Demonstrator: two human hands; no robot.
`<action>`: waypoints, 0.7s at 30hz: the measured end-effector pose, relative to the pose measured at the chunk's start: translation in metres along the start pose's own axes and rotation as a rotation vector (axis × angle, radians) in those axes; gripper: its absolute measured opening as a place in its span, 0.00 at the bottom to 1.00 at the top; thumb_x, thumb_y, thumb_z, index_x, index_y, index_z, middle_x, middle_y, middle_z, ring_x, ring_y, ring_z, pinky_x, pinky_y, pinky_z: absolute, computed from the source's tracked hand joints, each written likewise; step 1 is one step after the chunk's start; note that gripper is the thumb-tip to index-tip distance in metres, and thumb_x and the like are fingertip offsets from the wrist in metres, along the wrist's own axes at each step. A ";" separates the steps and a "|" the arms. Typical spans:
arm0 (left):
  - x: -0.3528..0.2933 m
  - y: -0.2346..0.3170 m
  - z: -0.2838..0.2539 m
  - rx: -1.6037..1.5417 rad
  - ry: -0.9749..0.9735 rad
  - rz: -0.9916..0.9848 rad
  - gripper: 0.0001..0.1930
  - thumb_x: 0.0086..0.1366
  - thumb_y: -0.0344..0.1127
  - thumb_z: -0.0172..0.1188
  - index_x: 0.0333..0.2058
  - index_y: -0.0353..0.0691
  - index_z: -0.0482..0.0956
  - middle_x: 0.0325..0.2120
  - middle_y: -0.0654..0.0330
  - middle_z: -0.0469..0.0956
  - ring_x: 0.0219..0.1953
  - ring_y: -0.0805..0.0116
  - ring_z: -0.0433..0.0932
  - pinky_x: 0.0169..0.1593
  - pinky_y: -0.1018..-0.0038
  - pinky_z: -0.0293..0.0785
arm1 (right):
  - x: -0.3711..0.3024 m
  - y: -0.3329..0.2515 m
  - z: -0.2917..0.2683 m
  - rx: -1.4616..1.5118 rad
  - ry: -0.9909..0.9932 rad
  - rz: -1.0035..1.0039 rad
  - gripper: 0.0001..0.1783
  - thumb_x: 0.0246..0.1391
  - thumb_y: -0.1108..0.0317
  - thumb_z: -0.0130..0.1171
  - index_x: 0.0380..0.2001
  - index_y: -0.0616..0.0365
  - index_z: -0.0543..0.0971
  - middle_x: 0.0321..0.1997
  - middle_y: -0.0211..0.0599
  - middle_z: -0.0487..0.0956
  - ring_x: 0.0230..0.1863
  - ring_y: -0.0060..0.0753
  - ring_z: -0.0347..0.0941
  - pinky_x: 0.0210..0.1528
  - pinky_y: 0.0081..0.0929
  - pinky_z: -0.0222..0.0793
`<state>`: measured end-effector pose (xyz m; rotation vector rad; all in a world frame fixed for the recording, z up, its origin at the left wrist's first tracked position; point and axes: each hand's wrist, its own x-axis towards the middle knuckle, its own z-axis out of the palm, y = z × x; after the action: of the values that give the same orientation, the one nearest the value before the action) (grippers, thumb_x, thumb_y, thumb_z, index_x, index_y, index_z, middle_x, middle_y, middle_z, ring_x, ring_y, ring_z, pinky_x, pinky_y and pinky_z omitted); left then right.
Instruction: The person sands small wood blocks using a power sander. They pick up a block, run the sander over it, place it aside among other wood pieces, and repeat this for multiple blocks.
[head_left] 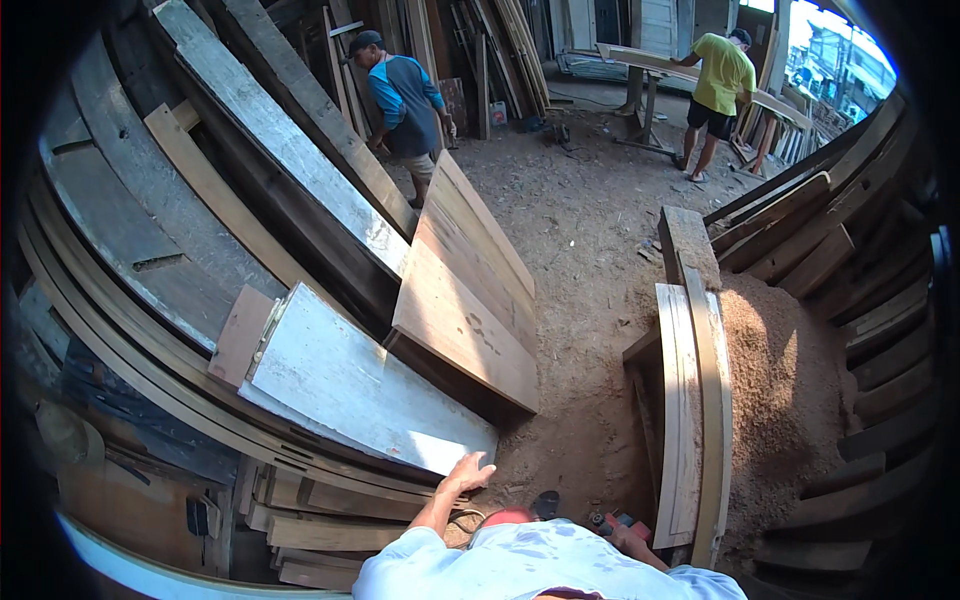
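Head view: low at six o'clock, the left hand [466, 474] reaches forward with its fingers loosely spread, at the near end of a white-painted board [360, 375]; whether it presses on the board cannot be told. Toward five o'clock the right hand [632, 545] is in shade beside a red-and-black tool [622, 524], and its grip is too dark to make out.

The white-painted board stretches from the left hand toward eight o'clock, a sunlit patch on its near end. Just beyond it, a wide brown panel [465, 300] stands tilted near the centre. Stacked timber [330, 532] sits at seven o'clock, and long weathered boards [190, 200] lean at ten.

At four o'clock two long planks [678, 400] lie side by side, with a heap of sawdust [775, 385] just to their right. Farther out, a person in a blue-and-grey top [405, 110] stands at eleven o'clock; between one and two, a person in a yellow shirt [722, 75] is at a long board [650, 60] on supports.
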<state>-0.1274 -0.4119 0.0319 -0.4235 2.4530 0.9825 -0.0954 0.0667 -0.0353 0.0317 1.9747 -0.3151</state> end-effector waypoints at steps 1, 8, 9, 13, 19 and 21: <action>0.001 -0.006 -0.038 -0.075 0.214 -0.006 0.36 0.62 0.51 0.64 0.62 0.32 0.70 0.59 0.38 0.73 0.64 0.43 0.69 0.69 0.57 0.63 | -0.001 -0.006 -0.003 0.008 -0.008 -0.003 0.32 0.52 0.55 0.65 0.58 0.60 0.77 0.53 0.46 0.82 0.56 0.40 0.78 0.60 0.35 0.72; -0.115 0.040 -0.349 0.424 1.438 -0.229 0.44 0.60 0.44 0.69 0.70 0.37 0.57 0.72 0.35 0.46 0.74 0.35 0.45 0.73 0.44 0.44 | 0.007 -0.027 -0.027 0.028 0.000 -0.020 0.34 0.51 0.56 0.65 0.60 0.59 0.74 0.53 0.47 0.82 0.56 0.41 0.78 0.59 0.36 0.73; -0.133 0.034 -0.382 0.534 1.486 -0.335 0.46 0.60 0.45 0.69 0.70 0.36 0.55 0.72 0.35 0.45 0.74 0.36 0.44 0.74 0.45 0.43 | 0.008 -0.030 -0.030 0.021 -0.004 -0.026 0.34 0.51 0.56 0.65 0.60 0.59 0.74 0.53 0.47 0.82 0.56 0.41 0.78 0.59 0.36 0.73; -0.173 -0.006 -0.458 0.603 1.375 -0.641 0.51 0.57 0.47 0.71 0.72 0.34 0.51 0.72 0.32 0.44 0.75 0.35 0.42 0.74 0.45 0.43 | 0.012 -0.046 -0.039 -0.006 -0.006 -0.062 0.35 0.51 0.56 0.65 0.61 0.59 0.72 0.53 0.48 0.82 0.56 0.42 0.79 0.59 0.36 0.73; -0.161 -0.025 -0.453 0.488 1.323 -0.688 0.45 0.54 0.48 0.73 0.64 0.32 0.62 0.60 0.35 0.65 0.63 0.38 0.62 0.68 0.45 0.57 | 0.018 -0.072 -0.045 -0.045 -0.017 -0.121 0.37 0.50 0.56 0.66 0.63 0.58 0.70 0.53 0.48 0.82 0.55 0.42 0.79 0.58 0.36 0.73; -0.159 -0.046 -0.457 0.607 1.408 -0.747 0.43 0.53 0.49 0.74 0.62 0.35 0.65 0.55 0.37 0.71 0.63 0.41 0.64 0.66 0.45 0.60 | 0.018 -0.085 -0.045 -0.057 -0.031 -0.155 0.38 0.50 0.56 0.66 0.63 0.58 0.69 0.53 0.49 0.82 0.55 0.42 0.79 0.58 0.36 0.74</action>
<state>-0.1106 -0.7504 0.3806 -2.0824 2.9045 -0.6593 -0.1567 -0.0066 -0.0169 -0.1629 1.9583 -0.3574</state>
